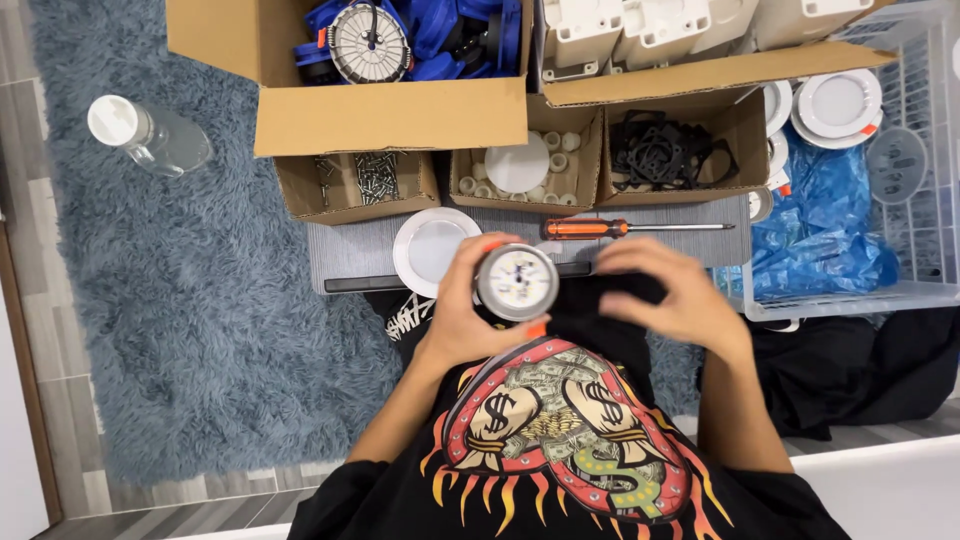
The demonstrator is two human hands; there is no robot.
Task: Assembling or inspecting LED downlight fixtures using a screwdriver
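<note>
While the left hand curls around a small round silver-rimmed lamp module with a white face, holding it face-up at the centre of the frame above the lap, the fingers are closed about its left side and underside, the thumb near the orange clip at its top edge. A second orange clip shows at its lower edge. The right hand hovers just to the right of the module, fingers bent and loosely spread, not plainly touching it; whether it grips anything cannot be told from this view.

The hold looks one-sided: the module could tip or slip toward the open right side if the left fingers loosen, and it might then drop onto the lap or the shaggy blue-grey rug. The sprung orange clips could also snap against a fingertip.

Just beyond the hands, a grey ribbed surface carries a white round lamp cover and an orange-handled screwdriver, lying lengthwise with its tip toward the right. Behind it, three small open cardboard boxes hold metal screws, white plastic caps and a disc, and black gaskets. Larger cartons at the top of the frame contain blue parts and white housings. At the right, a clear plastic crate stands beside blue plastic wrap and stacked white round fittings. A clear plastic bottle with a white cap lies on the rug at upper left.
</note>
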